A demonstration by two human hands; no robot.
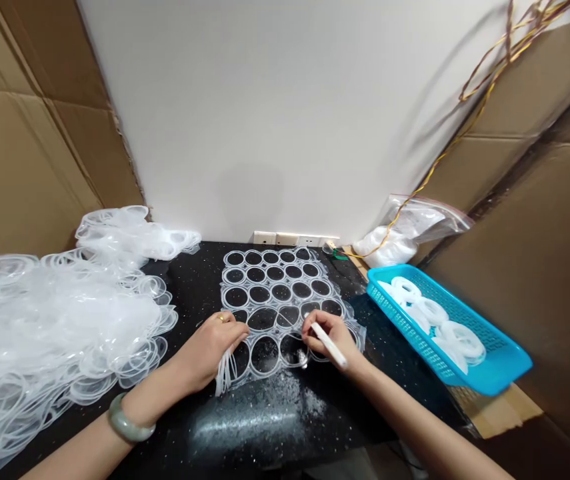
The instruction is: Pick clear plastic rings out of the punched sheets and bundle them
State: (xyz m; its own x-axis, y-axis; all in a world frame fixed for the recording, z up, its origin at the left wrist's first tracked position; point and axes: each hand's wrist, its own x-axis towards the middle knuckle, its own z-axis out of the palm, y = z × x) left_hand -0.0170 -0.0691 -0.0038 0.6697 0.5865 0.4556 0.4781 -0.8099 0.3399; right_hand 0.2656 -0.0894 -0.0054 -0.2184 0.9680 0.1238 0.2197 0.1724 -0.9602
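While the left hand (217, 348) is curled around a bunch of thin white strips (225, 375) at the near left corner of the clear sheet (275, 307), the right hand (332, 335) pinches a white stick tool (331, 345) over the sheet's right side. The sheet lies flat on the black tabletop (275, 433), between the two hands and beyond them, and it is full of round holes. On the right, a blue basket (507, 367) has white rings (419, 316) in it, some leaning on each other. Behind it sits a clear bag (432, 220); I cannot tell what is inside. A big, messy heap of see-through rings (89, 323) covers the left side.
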